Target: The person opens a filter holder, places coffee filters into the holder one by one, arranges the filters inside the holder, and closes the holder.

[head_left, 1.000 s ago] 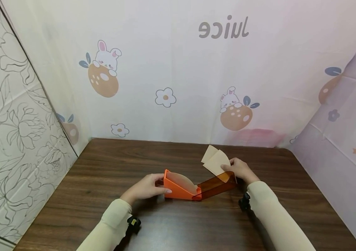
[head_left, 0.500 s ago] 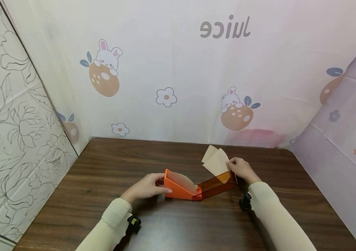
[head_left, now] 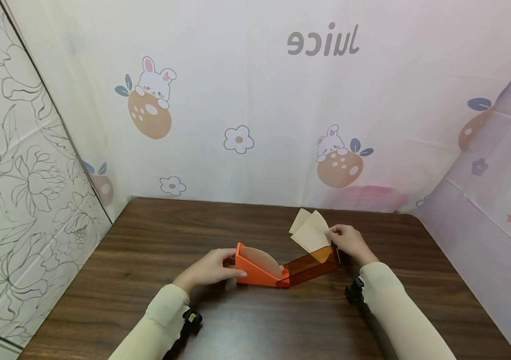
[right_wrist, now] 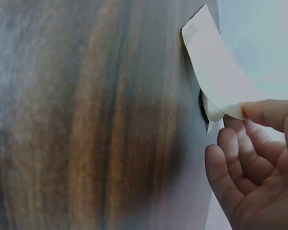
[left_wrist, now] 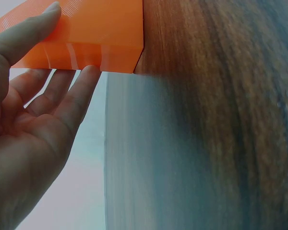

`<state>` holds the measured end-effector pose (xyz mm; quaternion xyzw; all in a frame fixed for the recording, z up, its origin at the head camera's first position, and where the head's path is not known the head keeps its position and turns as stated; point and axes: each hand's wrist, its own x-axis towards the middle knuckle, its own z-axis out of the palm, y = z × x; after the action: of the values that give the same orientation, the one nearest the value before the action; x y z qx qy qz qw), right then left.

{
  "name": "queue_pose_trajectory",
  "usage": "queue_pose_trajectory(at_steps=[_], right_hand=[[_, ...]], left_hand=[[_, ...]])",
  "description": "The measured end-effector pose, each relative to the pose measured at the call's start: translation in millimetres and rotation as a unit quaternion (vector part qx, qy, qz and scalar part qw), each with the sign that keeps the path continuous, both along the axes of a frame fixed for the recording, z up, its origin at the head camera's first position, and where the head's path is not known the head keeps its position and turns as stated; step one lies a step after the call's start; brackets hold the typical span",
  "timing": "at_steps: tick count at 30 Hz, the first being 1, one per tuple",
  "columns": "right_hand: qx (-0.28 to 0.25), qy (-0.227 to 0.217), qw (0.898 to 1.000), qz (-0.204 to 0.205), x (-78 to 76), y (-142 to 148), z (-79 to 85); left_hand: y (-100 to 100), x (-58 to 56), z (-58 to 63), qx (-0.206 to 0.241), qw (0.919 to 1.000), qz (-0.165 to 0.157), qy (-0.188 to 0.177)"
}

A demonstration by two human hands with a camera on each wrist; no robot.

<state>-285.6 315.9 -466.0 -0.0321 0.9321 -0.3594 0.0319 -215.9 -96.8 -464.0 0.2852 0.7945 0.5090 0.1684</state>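
An orange coffee filter holder (head_left: 252,272) stands on the table, a tan coffee filter paper (head_left: 261,260) upright inside it. Its see-through amber lid (head_left: 309,267) is swung out to the right. My left hand (head_left: 210,267) grips the holder's tall left end; in the left wrist view the thumb (left_wrist: 41,24) lies on one orange face (left_wrist: 96,24) and the fingers on another. Beyond the lid, my right hand (head_left: 349,241) pinches the edge of a pale filter paper (right_wrist: 216,62) between thumb and fingers. A second filter paper (head_left: 300,220) shows behind that one.
The dark wooden table (head_left: 169,225) runs back to a printed cloth (head_left: 246,90). Another cloth with line-drawn flowers (head_left: 39,190) hangs at the left, and a pale one (head_left: 498,185) at the right. Black wrist cameras sit at both cuffs.
My right fingertips have shifted slightly right and back, to the filter paper's edge, uncovering more of it. My left hand and the holder have stayed in place.
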Motion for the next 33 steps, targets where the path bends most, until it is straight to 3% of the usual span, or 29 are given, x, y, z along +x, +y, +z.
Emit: queue_pose_trajectory(at_steps=[7, 33], right_hand=[[0.002, 0.028, 1.000, -0.001, 0.5, 0, 2.9], [-0.016, 0.044, 0.999, 0.009, 5.6, 1, 16.4]], left_hand=[[-1, -2.2, -2.4, -0.007, 0.9999, -0.005, 0.007], [-1, -3.3, -3.4, -0.004, 0.9999, -0.010, 0.008]])
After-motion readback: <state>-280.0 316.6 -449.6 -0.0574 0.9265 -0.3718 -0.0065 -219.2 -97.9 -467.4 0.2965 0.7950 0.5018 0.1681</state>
